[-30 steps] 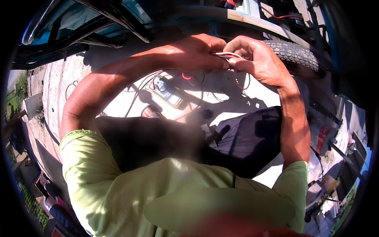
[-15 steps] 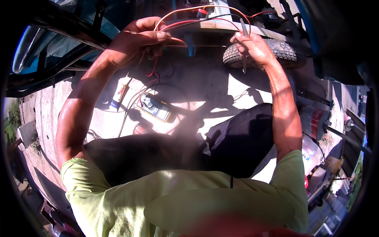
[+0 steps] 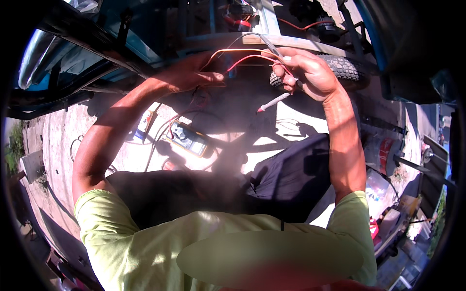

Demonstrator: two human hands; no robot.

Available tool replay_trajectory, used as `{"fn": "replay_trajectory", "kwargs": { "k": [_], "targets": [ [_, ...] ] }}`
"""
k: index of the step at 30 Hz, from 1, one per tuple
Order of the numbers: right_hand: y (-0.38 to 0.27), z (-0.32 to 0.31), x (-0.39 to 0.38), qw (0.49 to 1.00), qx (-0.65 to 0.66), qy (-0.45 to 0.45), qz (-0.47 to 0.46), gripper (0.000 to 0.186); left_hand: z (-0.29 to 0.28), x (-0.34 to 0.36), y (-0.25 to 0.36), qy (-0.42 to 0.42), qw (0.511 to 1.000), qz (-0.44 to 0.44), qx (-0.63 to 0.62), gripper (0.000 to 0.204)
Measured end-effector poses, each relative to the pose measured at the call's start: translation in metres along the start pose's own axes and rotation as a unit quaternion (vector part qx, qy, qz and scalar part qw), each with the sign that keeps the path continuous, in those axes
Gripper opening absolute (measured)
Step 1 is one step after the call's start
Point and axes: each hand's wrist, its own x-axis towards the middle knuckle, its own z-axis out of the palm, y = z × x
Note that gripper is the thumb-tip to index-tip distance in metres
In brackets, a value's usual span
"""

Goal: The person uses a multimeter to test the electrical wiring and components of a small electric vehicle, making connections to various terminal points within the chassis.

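Observation:
My right hand (image 3: 310, 72) is closed on a grey test probe (image 3: 274, 103), whose tip points down and left, together with another grey stick-shaped piece (image 3: 272, 46) and wires. From its fingers an orange wire (image 3: 238, 50) and a red wire (image 3: 250, 56) arch toward my left hand (image 3: 196, 77). That hand lies in shadow with the thumb stretched out and apart from the fingers; the orange wire's end reaches close to it. On the ground below is a yellow-edged multimeter (image 3: 189, 138) with leads running from it.
A tube-like item with a pale label (image 3: 144, 123) lies left of the multimeter. Ahead are a pale frame bar (image 3: 242, 40) and a treaded tyre (image 3: 344, 68). Dark metal bars (image 3: 87, 41) stand at the upper left. A clear container with a red band (image 3: 387, 150) is at the right.
My left hand has loosened from the wires and dropped slightly. The wires now hang from my right hand, which has turned, and the probe in it has swung down and left.

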Motion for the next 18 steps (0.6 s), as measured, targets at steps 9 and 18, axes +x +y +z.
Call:
{"fn": "replay_trajectory", "kwargs": {
  "k": [9, 18],
  "targets": [
    [0.008, 0.024, -0.002, 0.977, -0.197, -0.083, -0.014, 0.037, 0.035, 0.008, 0.066, -0.006, 0.975, 0.056, 0.215, 0.053],
    [0.002, -0.004, -0.008, 0.998, -0.057, 0.003, -0.024, 0.055, -0.002, 0.002, 0.046, 0.160, 0.985, 0.044, -0.048, 0.039]
  ]
}}
